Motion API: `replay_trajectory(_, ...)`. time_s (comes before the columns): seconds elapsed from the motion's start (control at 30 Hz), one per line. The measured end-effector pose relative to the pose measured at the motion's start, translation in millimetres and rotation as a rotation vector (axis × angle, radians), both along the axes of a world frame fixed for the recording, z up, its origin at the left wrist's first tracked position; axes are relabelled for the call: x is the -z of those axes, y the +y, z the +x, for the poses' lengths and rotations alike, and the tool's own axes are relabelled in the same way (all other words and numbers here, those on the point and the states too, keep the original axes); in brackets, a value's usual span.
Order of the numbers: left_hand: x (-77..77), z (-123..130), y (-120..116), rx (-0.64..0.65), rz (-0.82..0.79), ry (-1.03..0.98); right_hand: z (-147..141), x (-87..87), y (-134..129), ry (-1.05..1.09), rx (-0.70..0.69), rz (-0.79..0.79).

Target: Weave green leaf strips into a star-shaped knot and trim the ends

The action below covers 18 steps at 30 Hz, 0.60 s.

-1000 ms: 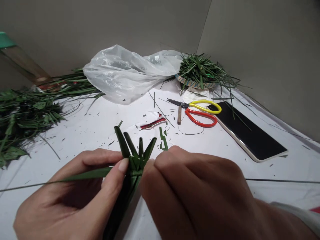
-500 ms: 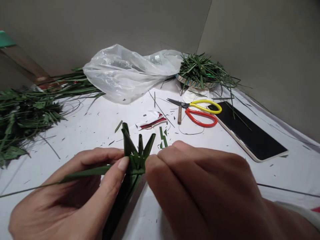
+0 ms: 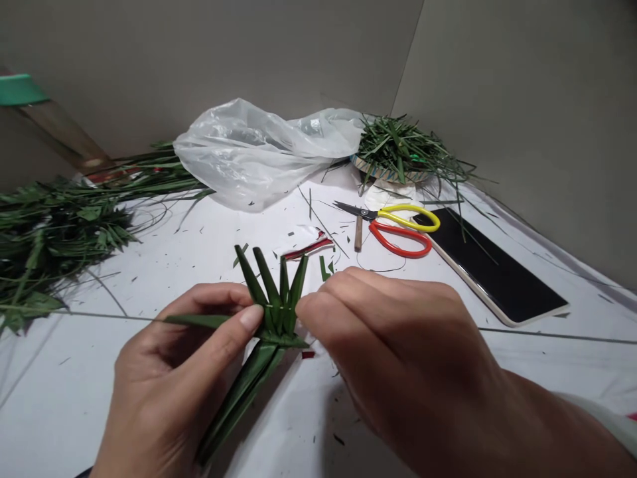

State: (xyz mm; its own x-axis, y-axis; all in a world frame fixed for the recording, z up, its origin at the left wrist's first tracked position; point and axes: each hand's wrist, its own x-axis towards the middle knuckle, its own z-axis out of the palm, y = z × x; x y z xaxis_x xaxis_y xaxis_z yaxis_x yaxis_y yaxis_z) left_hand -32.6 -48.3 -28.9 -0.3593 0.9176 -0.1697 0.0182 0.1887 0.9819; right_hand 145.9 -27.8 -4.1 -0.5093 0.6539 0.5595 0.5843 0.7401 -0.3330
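A woven green leaf piece [image 3: 271, 338] stands between my hands, several rolled tips spread upward and long strips trailing down toward the lower left. My left hand [image 3: 194, 372] pinches its left side between thumb and fingers, with a leaf strip sticking out leftward. At the right edge of the piece, my right hand [image 3: 398, 358] is closed, its fingertips touching the leaves; the back of the hand hides the grip. A thin strand crosses the piece near its tips and extends out past both hands.
Scissors [image 3: 388, 222] with yellow and red handles lie beyond my right hand, beside a phone [image 3: 492, 265]. Behind are a plastic bag [image 3: 263, 149] and a basket [image 3: 388, 171] heaped with leaf strips. Leaves [image 3: 60, 245] and a bottle [image 3: 64, 129] are at left.
The leaf piece has turned so its tips fan out more and its front shows more. My left hand has moved right and turned more upright; my right hand has shifted slightly up.
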Motion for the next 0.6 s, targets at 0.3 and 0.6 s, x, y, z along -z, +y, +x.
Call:
replay_trajectory(0.3, 3.9, 1.1, 0.8, 0.004, -0.033, -0.32, 6.5, 1.5, 3.3, 0.014, 0.024, -0.1)
replay_trajectory(0.6, -3.9, 3.4, -0.2, -0.003, -0.052, -0.158, 6.6, 2.2, 1.0, 0.004, 0.002, -0.123)
